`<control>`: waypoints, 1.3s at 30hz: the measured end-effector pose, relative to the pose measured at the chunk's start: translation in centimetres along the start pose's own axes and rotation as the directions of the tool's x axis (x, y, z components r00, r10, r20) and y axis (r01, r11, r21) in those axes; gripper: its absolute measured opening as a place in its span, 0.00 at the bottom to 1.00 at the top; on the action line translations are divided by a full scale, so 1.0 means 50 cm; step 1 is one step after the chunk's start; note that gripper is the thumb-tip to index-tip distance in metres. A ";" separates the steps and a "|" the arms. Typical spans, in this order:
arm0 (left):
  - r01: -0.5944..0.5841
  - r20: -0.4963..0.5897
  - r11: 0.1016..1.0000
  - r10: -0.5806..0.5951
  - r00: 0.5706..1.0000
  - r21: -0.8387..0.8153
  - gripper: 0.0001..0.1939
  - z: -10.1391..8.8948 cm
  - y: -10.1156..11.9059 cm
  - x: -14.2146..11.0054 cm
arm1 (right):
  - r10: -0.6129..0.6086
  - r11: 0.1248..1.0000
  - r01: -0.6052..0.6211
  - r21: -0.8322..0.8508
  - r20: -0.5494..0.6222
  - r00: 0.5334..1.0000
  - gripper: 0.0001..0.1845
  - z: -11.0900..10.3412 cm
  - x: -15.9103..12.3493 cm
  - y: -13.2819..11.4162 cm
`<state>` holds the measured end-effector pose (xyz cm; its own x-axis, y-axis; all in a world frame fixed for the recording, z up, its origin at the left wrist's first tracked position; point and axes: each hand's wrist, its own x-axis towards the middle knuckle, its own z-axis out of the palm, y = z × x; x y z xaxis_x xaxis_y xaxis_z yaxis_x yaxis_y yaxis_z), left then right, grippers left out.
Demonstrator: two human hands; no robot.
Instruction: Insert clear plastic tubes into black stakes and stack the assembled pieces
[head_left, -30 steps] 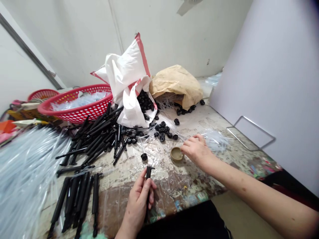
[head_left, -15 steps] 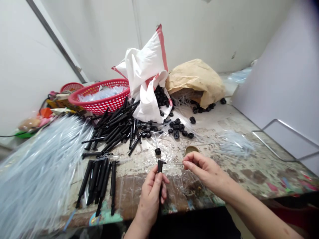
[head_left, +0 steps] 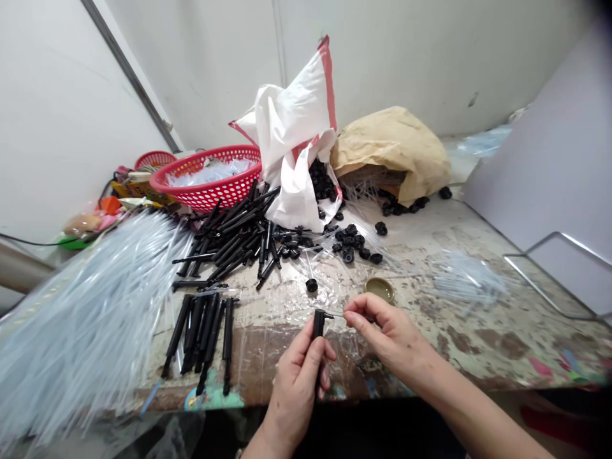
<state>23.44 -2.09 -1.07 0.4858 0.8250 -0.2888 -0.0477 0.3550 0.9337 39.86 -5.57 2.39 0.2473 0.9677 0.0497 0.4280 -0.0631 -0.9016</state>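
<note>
My left hand [head_left: 306, 366] is wrapped around a black plastic tube [head_left: 318, 324], held upright, with a short side nozzle near its top pointing right. Between the thumb and fingertips of my right hand [head_left: 382, 325] is a thin clear tube [head_left: 337, 313]. Its left end meets the tip of the nozzle; whether it is pushed on or only touching I cannot tell. Just behind my right hand sits a small round dish [head_left: 379, 289]. A black cap [head_left: 311, 285] with a thin clear stem lies beyond the black tube.
Several black tubes [head_left: 205, 331] lie at left beside a large heap of clear tubes [head_left: 95, 319]. Behind are more black tubes, a red basket [head_left: 205, 201], a white sack [head_left: 296, 127] and a brown paper bag [head_left: 392, 143]. Short clear tubes [head_left: 471, 280] and a metal wire frame [head_left: 549, 239] are right.
My two hands have come closer together. The clear tube's end now meets the black tube's nozzle, where a gap was before. The view has shifted slightly left.
</note>
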 end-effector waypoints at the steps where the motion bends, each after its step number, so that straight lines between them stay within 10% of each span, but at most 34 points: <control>1: 0.003 0.004 1.000 -0.003 1.000 0.003 0.24 0.001 0.001 -0.002 | -0.007 1.000 0.007 -0.005 -0.001 1.000 0.08 0.000 -0.002 -0.001; 28: 0.019 0.066 0.993 -0.027 0.997 0.114 0.27 -0.009 -0.003 -0.011 | -0.201 0.949 0.224 -0.224 0.121 0.972 0.15 0.007 -0.034 -0.002; 39: -0.170 0.026 0.958 0.168 0.985 0.229 0.22 -0.026 -0.006 -0.015 | -0.192 0.959 0.215 -0.183 0.135 0.972 0.16 0.041 -0.029 0.030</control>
<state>21.96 -2.23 -1.41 0.4938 0.8610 -0.1218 0.0715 0.0994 0.9925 38.36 -6.55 0.09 0.0412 0.9857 0.1635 0.6228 0.1026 -0.7757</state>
